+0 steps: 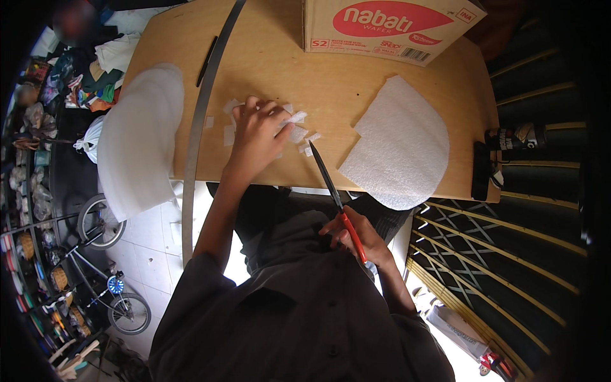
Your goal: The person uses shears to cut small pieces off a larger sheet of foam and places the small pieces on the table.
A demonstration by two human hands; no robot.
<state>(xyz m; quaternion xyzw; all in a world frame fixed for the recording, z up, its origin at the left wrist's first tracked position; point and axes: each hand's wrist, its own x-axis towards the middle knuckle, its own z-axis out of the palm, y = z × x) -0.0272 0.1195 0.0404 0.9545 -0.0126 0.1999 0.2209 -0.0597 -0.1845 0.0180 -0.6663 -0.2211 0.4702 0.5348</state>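
My left hand (259, 130) is over the wooden table among small white foam scraps (230, 135), its fingers curled down. A crumpled foam scrap (296, 118) shows at its thumb and index finger, seemingly gripped there. In my right hand (364, 237), low by the table's near edge, is a pair of scissors (351, 232) with red handles. The dark blades look closed and point up toward the scraps, their tip beside a few tiny bits. To the right, a larger white foam sheet (404, 143) with a rounded side and a notched corner overhangs the near edge.
A long metal strip (199, 121) crosses the table on the left, beside a black pen-like tool (207, 62). Another white foam sheet (140, 140) hangs over the left edge. A cardboard box (388, 32) stands at the back. A dark cylindrical object (515, 137) is at the right edge.
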